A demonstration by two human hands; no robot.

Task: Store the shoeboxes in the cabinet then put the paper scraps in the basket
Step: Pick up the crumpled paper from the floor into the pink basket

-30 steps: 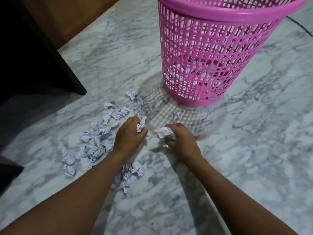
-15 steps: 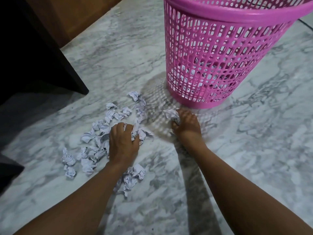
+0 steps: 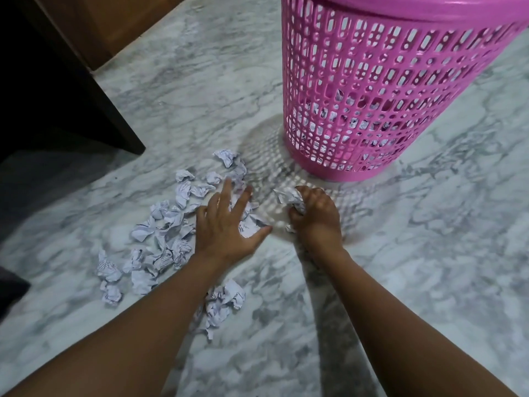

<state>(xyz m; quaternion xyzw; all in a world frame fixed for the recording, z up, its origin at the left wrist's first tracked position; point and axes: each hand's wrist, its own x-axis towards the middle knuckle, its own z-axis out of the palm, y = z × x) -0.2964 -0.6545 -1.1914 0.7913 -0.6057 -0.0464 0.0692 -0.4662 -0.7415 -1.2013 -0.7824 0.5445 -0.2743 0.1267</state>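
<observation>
A pink perforated basket [image 3: 372, 81] stands on the marble floor at the upper right, with crumpled paper showing through its lower holes. Several crumpled white paper scraps [image 3: 169, 222] lie scattered on the floor at centre left. My left hand [image 3: 226, 227] is spread flat with fingers apart on top of some scraps at the pile's right edge. My right hand [image 3: 315, 213] is closed around a crumpled paper scrap [image 3: 289, 197], low on the floor just in front of the basket's base.
A dark cabinet corner [image 3: 94, 96] and brown wooden panel [image 3: 114, 21] fill the upper left. Another small clump of scraps [image 3: 226, 302] lies between my forearms. Bare marble floor [image 3: 429, 267] extends to the right.
My left hand opened and slid right and forward over the scraps. My right hand moved forward toward the basket's base with its scrap, then stayed low on the floor.
</observation>
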